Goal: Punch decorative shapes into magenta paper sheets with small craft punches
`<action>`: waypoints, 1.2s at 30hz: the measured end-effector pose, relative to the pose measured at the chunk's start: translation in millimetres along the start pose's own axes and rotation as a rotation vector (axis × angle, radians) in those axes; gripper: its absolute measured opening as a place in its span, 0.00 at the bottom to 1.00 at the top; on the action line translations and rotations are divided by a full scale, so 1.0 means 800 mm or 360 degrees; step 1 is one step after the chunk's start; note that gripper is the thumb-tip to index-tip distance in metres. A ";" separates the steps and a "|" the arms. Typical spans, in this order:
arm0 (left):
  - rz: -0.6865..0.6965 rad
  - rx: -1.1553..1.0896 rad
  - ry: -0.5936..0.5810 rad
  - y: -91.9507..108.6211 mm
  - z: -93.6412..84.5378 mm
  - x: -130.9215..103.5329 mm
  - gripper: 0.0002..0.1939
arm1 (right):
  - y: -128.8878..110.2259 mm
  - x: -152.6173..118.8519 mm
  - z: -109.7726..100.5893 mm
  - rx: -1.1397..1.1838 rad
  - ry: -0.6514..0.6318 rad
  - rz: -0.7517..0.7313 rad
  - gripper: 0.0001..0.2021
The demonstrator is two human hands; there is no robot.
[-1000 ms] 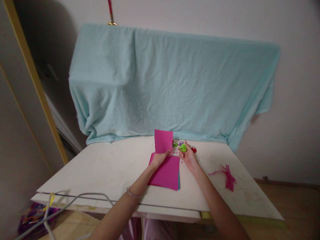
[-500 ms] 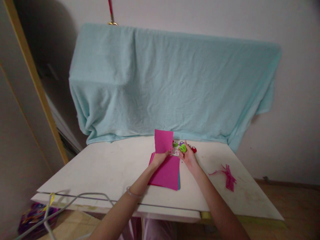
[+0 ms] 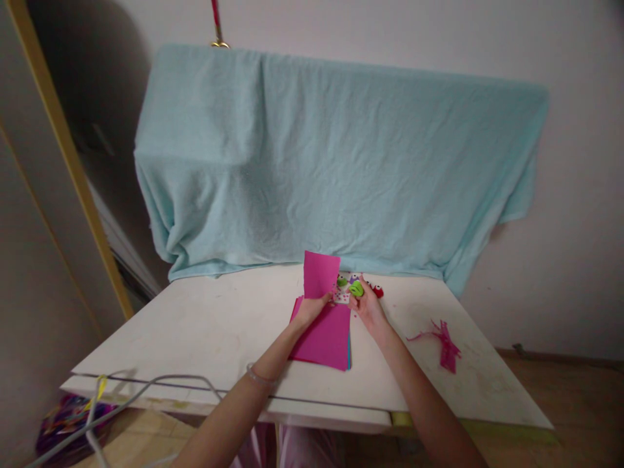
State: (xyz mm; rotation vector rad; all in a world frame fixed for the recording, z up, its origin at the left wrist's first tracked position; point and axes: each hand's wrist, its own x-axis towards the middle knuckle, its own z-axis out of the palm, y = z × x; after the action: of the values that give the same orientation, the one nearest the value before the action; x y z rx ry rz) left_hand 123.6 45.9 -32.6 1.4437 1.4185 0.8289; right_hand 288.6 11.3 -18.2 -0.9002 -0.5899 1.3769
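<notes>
My left hand (image 3: 316,308) is closed on the lower right part of a magenta paper sheet (image 3: 322,273), which stands up from the table. Below that hand lies a stack of coloured paper (image 3: 324,338), magenta on top, with red and blue edges showing. My right hand (image 3: 369,307) has its thumb and fingers closed around a small green paper punch (image 3: 356,288), just right of the held sheet. Between the hands, tiny magenta bits lie on a white piece (image 3: 342,297). Behind it are another green punch (image 3: 342,281), a purple one (image 3: 354,277) and a red one (image 3: 377,292).
A shredded magenta paper scrap (image 3: 447,348) lies on the right of the white table (image 3: 209,325). A pale blue cloth (image 3: 341,162) hangs along the back edge. Grey tubing (image 3: 160,379) crosses the front left edge, near a shiny purple bag (image 3: 68,426) below.
The held magenta sheet has shifted slightly to the right. Both hands stay nearly where they were, and the right one keeps its grip on the green punch.
</notes>
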 end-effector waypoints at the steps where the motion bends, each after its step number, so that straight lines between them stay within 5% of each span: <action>1: -0.0007 -0.0004 0.0004 -0.002 0.001 0.001 0.21 | 0.000 0.001 0.000 -0.0007 0.0005 -0.0002 0.21; 23: 0.0342 -0.0283 -0.0099 0.008 -0.002 -0.002 0.16 | 0.000 -0.015 0.007 -0.0305 0.0139 -0.0165 0.15; 29: 0.0305 -0.0243 -0.0072 0.012 -0.003 -0.006 0.16 | -0.003 -0.024 0.018 -0.0356 0.0060 -0.0199 0.14; 36: 0.0575 -0.0474 -0.0258 0.005 0.001 -0.001 0.18 | -0.002 -0.024 0.017 -0.0422 -0.0060 -0.0193 0.14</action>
State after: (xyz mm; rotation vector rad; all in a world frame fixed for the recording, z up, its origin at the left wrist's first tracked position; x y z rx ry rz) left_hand 125.4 45.5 -29.1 1.5137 0.8815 1.0707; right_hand 275.9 -4.8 -6.9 -1.0338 -0.8568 1.2263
